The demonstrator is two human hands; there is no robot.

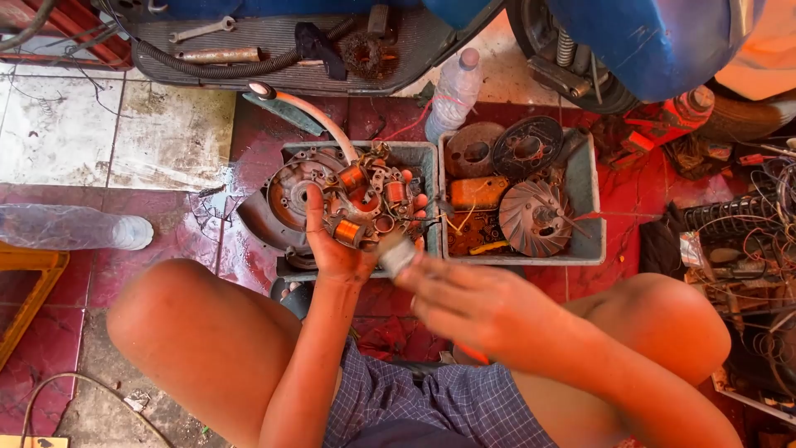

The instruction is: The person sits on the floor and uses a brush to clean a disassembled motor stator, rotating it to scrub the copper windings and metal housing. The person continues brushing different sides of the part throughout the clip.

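Stator plate [365,207] with copper coils, cupped in the left hand [332,245] over the grey tray [427,153].

Held from beneath, thumb up along its left edge, fingertips [419,202] curled past its right; right hand [464,303] (blurred) closed around a small brush [396,253] just below the plate.

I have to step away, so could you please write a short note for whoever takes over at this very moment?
Left hand: palm up, holding the stator plate with copper coils above the left grey tray.
Right hand: blurred in motion, holding a small brush at the plate's near edge.
A round housing lies in the left tray; the right grey tray holds a finned fan wheel and rusty discs.
Done: plate is out, in hand.
Left: how far the brushing has got cannot be told.
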